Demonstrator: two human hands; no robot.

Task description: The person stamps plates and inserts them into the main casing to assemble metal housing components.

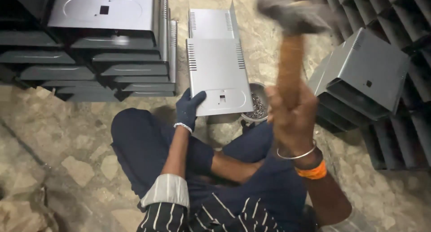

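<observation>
Stacked grey metal housings (112,48) flank the open stone floor (67,160). Gloved left hand (188,108) grips the flat grey vented metal panel's (217,75) near edge; right hand (292,117) clenches a raised, blurred wooden-handled hammer (289,39).

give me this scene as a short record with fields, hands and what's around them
setting: person seated cross-legged on a stone floor
left hand: gloved left hand grips the near edge of a grey sheet-metal panel
right hand: bare right hand holds a wooden-handled hammer raised, head motion-blurred
panel: lies flat, vent slots along both sides, small cut-out near the front
beside panel: metal bowl of small dark parts, kind unclear
left stacks: dark metal housings piled up
right stacks: more metal covers
</observation>
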